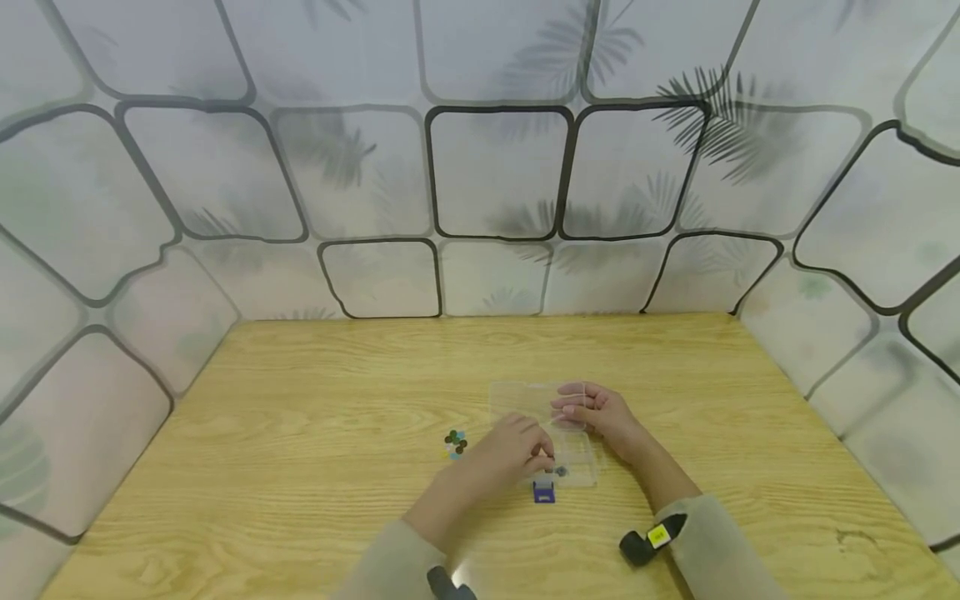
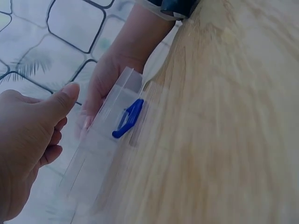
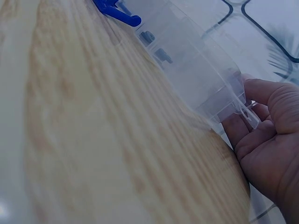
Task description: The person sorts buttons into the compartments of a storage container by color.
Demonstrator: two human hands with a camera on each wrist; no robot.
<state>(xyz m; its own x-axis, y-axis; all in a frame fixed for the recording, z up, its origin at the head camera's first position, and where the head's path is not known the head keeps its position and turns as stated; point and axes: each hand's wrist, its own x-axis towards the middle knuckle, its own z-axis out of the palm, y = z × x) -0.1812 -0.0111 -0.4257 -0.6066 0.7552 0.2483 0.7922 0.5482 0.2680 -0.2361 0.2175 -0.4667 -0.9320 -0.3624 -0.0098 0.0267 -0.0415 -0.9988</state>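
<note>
A clear plastic compartment box [image 1: 581,475] lies opened on the table, its transparent lid [image 1: 513,398] raised at the far side. At the lid's right edge my right hand [image 1: 611,421] grips it, thumb in front and fingers showing through the plastic behind. My left hand [image 1: 502,454] hovers over the box's left part with bent fingers; whether a small piece is between the fingertips is hidden. Small dark pieces [image 3: 162,55] sit inside the box in the right wrist view. A blue latch [image 1: 543,492] juts from its near side.
Left of the box, a small cluster of dark, green and light-blue round pieces [image 1: 455,444] lies on the wood-grain table [image 1: 315,450]. A patterned curtain [image 1: 495,175] encloses the table's back and sides.
</note>
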